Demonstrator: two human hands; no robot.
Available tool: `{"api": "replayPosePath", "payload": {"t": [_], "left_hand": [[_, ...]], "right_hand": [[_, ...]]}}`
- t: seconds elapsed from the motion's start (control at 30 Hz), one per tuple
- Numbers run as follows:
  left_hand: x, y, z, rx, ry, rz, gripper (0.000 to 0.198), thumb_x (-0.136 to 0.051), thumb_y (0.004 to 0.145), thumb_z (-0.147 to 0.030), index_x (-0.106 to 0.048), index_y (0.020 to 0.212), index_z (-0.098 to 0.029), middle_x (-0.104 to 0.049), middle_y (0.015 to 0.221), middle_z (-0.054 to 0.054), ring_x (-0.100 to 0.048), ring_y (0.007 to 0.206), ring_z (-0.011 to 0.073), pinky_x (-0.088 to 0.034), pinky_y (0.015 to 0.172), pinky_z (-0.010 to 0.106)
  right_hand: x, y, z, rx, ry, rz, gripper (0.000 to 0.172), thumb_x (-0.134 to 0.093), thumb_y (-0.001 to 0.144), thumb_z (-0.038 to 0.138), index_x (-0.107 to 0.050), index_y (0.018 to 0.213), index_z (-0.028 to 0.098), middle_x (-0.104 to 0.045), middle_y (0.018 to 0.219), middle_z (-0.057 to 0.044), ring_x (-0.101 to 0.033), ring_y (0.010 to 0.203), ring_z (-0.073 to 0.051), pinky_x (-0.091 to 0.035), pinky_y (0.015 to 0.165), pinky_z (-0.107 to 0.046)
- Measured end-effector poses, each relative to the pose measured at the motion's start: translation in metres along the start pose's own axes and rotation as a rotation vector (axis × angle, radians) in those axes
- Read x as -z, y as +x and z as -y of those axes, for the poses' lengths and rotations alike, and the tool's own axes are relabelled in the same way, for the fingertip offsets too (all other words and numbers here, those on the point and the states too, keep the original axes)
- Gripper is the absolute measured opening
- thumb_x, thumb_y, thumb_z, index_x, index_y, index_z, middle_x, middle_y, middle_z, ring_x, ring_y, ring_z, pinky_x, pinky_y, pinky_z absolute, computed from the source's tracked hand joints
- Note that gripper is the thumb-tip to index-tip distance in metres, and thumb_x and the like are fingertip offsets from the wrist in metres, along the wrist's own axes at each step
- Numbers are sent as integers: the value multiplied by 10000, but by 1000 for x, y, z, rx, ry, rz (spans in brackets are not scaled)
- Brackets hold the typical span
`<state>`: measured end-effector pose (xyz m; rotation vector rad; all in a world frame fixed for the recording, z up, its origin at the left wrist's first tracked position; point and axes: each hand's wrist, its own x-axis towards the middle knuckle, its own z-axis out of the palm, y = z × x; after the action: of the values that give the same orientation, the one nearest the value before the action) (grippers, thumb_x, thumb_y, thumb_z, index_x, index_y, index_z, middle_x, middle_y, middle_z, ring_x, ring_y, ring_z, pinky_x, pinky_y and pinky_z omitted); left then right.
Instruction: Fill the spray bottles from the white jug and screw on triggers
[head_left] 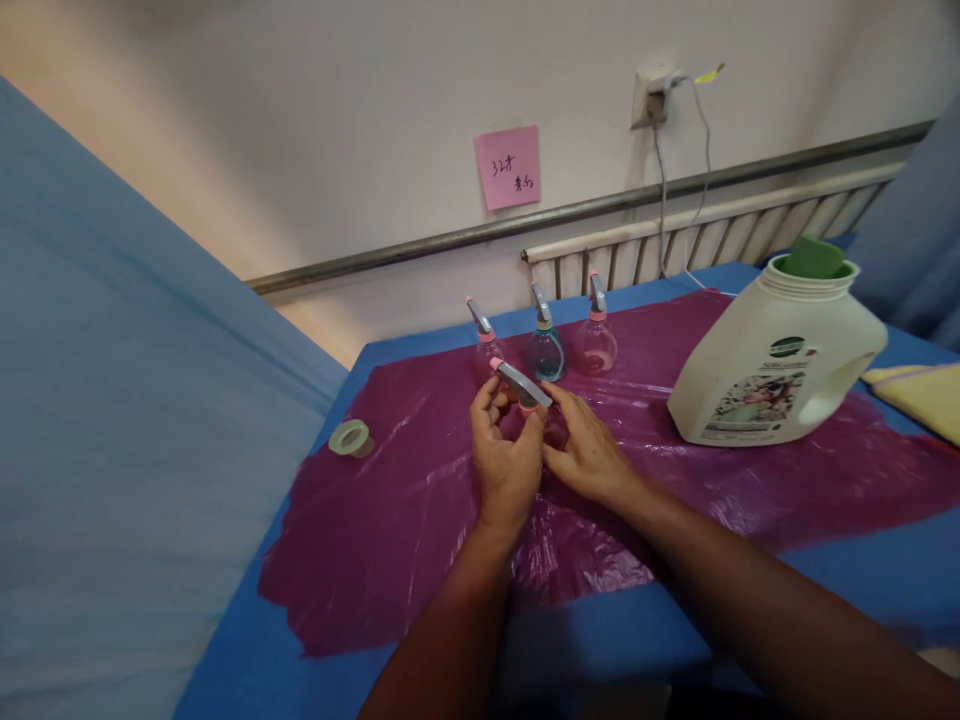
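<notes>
A small clear spray bottle with a grey and pink spray head (523, 385) is between my two hands, its body mostly hidden by my fingers. My left hand (507, 462) is closed around the neck, with the thumb just under the head. From the other side my right hand (589, 447) grips the bottle's body. Just behind stand three similar spray bottles: a clear one with a pink collar (490, 348), a teal one (546, 350) and a pinkish one (597, 345).
A purple plastic sheet (390, 540) covers much of the blue table (247, 610). At left lies a pale green cap (349, 437). To the right stands a large cream jug (772, 340), with a yellow cloth (919, 395) beyond it. A blue curtain (135, 400) hangs at left.
</notes>
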<state>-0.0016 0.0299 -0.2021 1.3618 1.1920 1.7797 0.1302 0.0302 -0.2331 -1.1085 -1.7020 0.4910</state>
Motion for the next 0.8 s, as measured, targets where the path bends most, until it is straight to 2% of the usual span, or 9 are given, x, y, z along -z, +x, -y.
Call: {"api": "replayPosePath", "payload": {"t": [0.1,0.27,0.4,0.5,0.57,0.7,0.8], "left_hand": [[-1,0,1,-15,-15,-5,672,-901,899,-290,-582,1490,-279,-742,1363,114,-729,1303,256,-574,1174,452],[-4,2,9,22,-12,8,693,-945,865,-335,-560,1436,-252,-750,1291,106,-752,1225,242,-594,1118,425],[-3,-1,12,51,-47,85,791,-859,973,-379,-451,1646,-297,-734,1467,143,-714,1398,274,-571,1203,464],[-1,-4,10,62,-107,156,736,-755,1066,-420,-420,1715,-329,-719,1546,152,-715,1422,283,-590,1199,474],[-2,-3,9,63,-93,131,746,-781,1050,-409,-443,1709,-327,-750,1479,136,-739,1375,267,-610,1164,442],[-4,0,8,43,-57,24,883,-919,916,-348,-466,1673,-314,-754,1322,85,-745,1311,239,-614,1126,388],[-6,1,7,34,-67,14,891,-932,890,-334,-475,1655,-318,-727,1269,68,-744,1285,240,-623,1100,385]], "right_hand": [[4,2,4,12,-3,17,709,-742,971,308,-531,1643,228,-689,1558,-189,-665,1411,-369,-553,1187,-597],[7,6,7,20,-9,28,446,-749,967,282,-684,1406,239,-738,1436,-153,-684,1314,-348,-569,1129,-551],[8,6,7,47,-18,8,453,-739,974,266,-673,1421,238,-744,1397,-143,-685,1286,-336,-576,1104,-527],[9,6,7,73,-41,-21,407,-754,976,273,-696,1378,239,-757,1332,-140,-695,1238,-334,-583,1075,-515],[10,6,8,82,-57,-38,391,-749,983,278,-705,1370,237,-759,1315,-143,-700,1220,-335,-585,1064,-512],[9,6,11,65,-43,-12,399,-750,982,270,-710,1377,233,-752,1318,-137,-690,1229,-331,-579,1060,-500],[9,6,15,31,-26,15,366,-753,972,265,-712,1334,243,-750,1304,-125,-683,1224,-328,-572,1058,-498]]}}
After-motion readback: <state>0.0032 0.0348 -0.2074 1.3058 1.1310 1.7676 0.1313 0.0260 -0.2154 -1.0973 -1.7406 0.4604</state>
